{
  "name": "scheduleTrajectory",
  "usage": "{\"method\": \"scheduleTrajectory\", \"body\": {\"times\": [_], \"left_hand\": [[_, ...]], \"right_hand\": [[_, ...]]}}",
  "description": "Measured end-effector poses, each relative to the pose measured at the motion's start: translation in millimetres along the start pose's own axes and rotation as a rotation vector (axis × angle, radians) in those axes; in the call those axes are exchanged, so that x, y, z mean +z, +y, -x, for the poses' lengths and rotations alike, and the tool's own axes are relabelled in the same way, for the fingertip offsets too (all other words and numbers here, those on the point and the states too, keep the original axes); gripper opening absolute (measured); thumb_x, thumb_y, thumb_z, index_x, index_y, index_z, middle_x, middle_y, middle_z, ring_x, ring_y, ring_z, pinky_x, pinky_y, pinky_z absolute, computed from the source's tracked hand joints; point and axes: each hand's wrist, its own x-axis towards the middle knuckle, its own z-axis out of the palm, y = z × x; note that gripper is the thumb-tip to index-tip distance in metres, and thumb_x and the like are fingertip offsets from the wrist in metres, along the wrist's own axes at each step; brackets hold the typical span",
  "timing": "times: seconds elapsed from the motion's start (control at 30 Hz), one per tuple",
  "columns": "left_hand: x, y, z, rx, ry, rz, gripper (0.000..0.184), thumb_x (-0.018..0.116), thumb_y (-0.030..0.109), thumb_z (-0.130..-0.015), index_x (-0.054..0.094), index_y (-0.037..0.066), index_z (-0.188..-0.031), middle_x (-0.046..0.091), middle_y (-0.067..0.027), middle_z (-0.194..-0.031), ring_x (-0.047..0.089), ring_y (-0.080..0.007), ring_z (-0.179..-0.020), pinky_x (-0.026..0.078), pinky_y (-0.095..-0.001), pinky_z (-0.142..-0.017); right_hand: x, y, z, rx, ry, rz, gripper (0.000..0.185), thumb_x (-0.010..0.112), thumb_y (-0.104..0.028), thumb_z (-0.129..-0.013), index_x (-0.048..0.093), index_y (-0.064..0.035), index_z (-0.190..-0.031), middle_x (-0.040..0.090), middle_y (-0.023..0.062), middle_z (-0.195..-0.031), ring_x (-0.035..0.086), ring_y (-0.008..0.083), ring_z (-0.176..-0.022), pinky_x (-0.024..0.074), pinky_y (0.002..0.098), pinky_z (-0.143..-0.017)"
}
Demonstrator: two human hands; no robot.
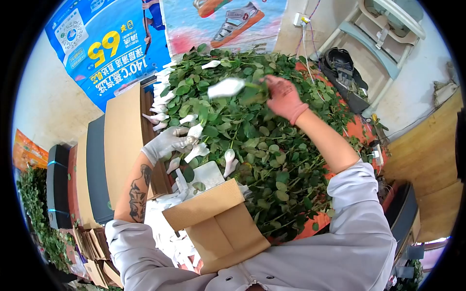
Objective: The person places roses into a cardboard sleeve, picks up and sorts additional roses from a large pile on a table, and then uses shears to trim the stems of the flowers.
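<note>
My right hand [284, 98], in a pink glove, is closed on the stem of a rose whose head [226, 88] is wrapped in white; the flower is blurred and points left above the leaves. My left hand [171, 142], in a pale grey glove, has its fingers at a white-wrapped rose head [195, 132] on the left side of the pile; whether it grips the head is unclear. Leafy stems [262, 140] cover the table, with more wrapped heads along the left edge. Below my left hand lies another wrapped head [196, 152].
An open cardboard box [223, 233] stands close to my body, with white sleeves [162, 225] to its left. Cardboard sheets [127, 140] stand at the left. A pale high chair [383, 58] and dark shoes [340, 68] are at the back right.
</note>
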Motion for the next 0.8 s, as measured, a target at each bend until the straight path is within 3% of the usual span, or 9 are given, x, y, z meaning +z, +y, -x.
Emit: {"method": "scheduleTrajectory", "body": {"times": [0.17,0.23,0.27,0.37,0.47,0.53,0.6,0.73,0.8], "left_hand": [[-15,-20,19,-0.03,-0.01,-0.264,0.049,0.068,0.031,-0.08,0.054,-0.001,-0.114,0.06,-0.0027,-0.094,0.055,-0.0111,-0.082,0.047,-0.0265,-0.074],[-5,-2,15,-0.036,-0.001,-0.475,0.048,0.068,0.026,-0.08,0.053,-0.002,-0.116,0.06,-0.0034,-0.096,0.055,-0.0128,-0.085,0.046,-0.0273,-0.075],[3,1,19,-0.04,0.006,-0.526,0.048,0.068,0.025,-0.08,0.053,-0.003,-0.117,0.061,-0.0038,-0.097,0.055,-0.0138,-0.086,0.046,-0.0279,-0.076],[-1,-15,10,-0.074,-0.201,-0.074,0.056,0.066,0.039,-0.08,0.053,-0.003,-0.115,0.061,-0.0048,-0.09,0.054,-0.0133,-0.082,0.045,-0.026,-0.075],[4,-13,3,-0.103,-0.12,-0.107,0.058,0.064,0.045,-0.08,0.055,-0.002,-0.112,0.06,-0.0059,-0.089,0.054,-0.0128,-0.082,0.044,-0.0258,-0.075],[9,-17,-5,0.017,0.013,-0.436,0.055,0.061,0.048,-0.081,0.059,-0.002,-0.103,0.061,-0.0083,-0.09,0.055,-0.0167,-0.081,0.045,-0.029,-0.076],[12,-18,-9,-0.051,-0.091,-0.423,0.052,0.061,0.044,-0.082,0.058,-0.002,-0.106,0.061,-0.0101,-0.095,0.056,-0.0187,-0.085,0.045,-0.0298,-0.079],[33,14,0,-0.161,-0.149,-0.431,0.048,0.052,0.034,-0.086,0.051,-0.002,-0.118,0.052,-0.0148,-0.12,0.053,-0.0244,-0.106,0.04,-0.0332,-0.094],[32,4,-3,0.117,-0.277,-0.708,0.045,0.043,0.031,-0.09,0.049,-0.003,-0.119,0.047,-0.0174,-0.126,0.048,-0.0282,-0.113,0.035,-0.0347,-0.098]], "right_hand": [[-20,18,-2,-0.061,0.316,0.027,0.05,0.056,-0.013,-0.074,0.048,-0.0125,-0.123,0.054,0.0118,-0.121,0.059,0.0264,-0.099,0.0488,0.0327,-0.079],[-38,10,3,0.023,0.012,-0.034,0.056,0.059,-0.023,-0.074,0.045,-0.0125,-0.127,0.057,0.0115,-0.116,0.059,0.0277,-0.098,0.0479,0.0359,-0.081],[-42,6,12,-0.046,0.018,0.267,0.06,0.062,-0.03,-0.073,0.044,-0.0107,-0.128,0.058,0.0112,-0.111,0.059,0.0282,-0.097,0.047,0.0361,-0.082],[-70,15,25,0.083,-0.047,-0.214,0.043,0.055,-0.037,-0.082,0.053,-0.0106,-0.116,0.06,0.0191,-0.105,0.058,0.0341,-0.097,0.0458,0.0404,-0.083],[-53,72,26,0.119,0.449,-0.548,0.042,0.055,-0.043,-0.083,0.06,-0.0053,-0.101,0.063,0.0179,-0.093,0.06,0.0323,-0.088,0.0469,0.0384,-0.081],[-94,88,33,0.274,0.302,-0.967,0.043,0.054,-0.043,-0.083,0.061,-0.0035,-0.099,0.064,0.0157,-0.09,0.062,0.0277,-0.084,0.0467,0.0367,-0.081],[-118,100,35,0.25,0.406,-0.627,0.042,0.053,-0.041,-0.085,0.062,-0.0028,-0.099,0.065,0.0138,-0.089,0.062,0.0238,-0.083,0.0464,0.0355,-0.08],[-145,99,30,0.154,0.448,-0.367,0.036,0.053,-0.035,-0.083,0.062,-0.0043,-0.1,0.064,0.0171,-0.086,0.06,0.0348,-0.083,0.0457,0.0389,-0.082],[-136,93,14,-0.012,0.527,-0.142,0.035,0.052,-0.032,-0.082,0.061,-0.0049,-0.102,0.063,0.0171,-0.088,0.058,0.0359,-0.084,0.0453,0.04,-0.082]]}}
